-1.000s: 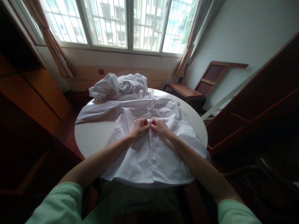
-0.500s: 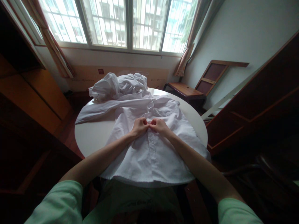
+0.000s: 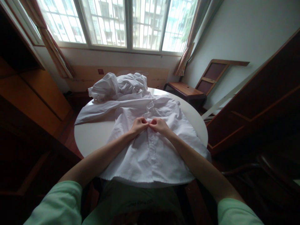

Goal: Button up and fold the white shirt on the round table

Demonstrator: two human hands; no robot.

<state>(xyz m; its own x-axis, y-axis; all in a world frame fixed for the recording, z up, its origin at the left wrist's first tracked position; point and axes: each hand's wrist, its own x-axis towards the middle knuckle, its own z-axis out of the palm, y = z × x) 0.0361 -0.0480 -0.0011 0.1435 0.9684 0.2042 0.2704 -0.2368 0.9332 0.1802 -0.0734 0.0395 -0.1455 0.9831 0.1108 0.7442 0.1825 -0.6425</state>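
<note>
1. white shirt (image 3: 136, 165): lies spread over the middle and right of the round white table (image 3: 93, 136); its hem reaches the table edge nearest the person.
2. left hand (image 3: 140, 125): thumb and fingers pinched together on the front placket (image 3: 151, 150), at mid-length of the shirt.
3. right hand (image 3: 159, 126): pinched on the same placket, directly opposite; the fingertips of both hands meet or nearly meet. any button between them is hidden.
4. long sleeve (image 3: 98, 108): extends to the left across the table, beyond the left hand.
5. white fabric heap (image 3: 131, 82): crumpled at the far side of the table, against the sleeve. whether it joins the shirt cannot be told.
6. surroundings: barred window (image 3: 146, 26) beyond the table, flanked by a left curtain (image 3: 52, 47) and a right curtain (image 3: 183, 64); low wooden seat (image 3: 185, 89) at far right.
</note>
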